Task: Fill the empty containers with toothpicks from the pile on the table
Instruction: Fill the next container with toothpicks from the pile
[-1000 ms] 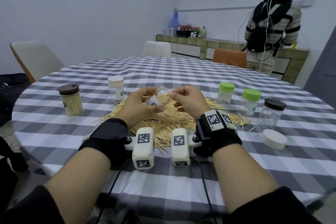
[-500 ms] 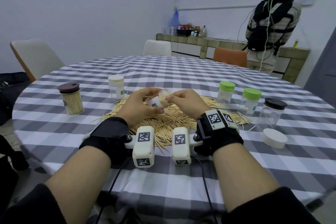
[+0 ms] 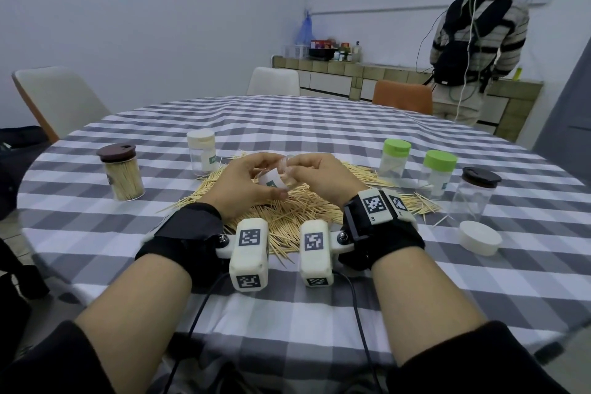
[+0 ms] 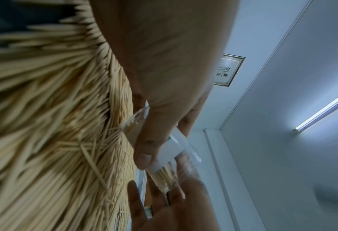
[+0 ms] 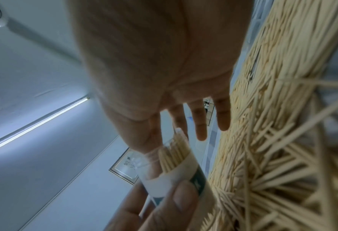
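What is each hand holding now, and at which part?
The left hand grips the small clear container around its labelled body. The right hand is at the container's open mouth; whether it pinches toothpicks cannot be told.
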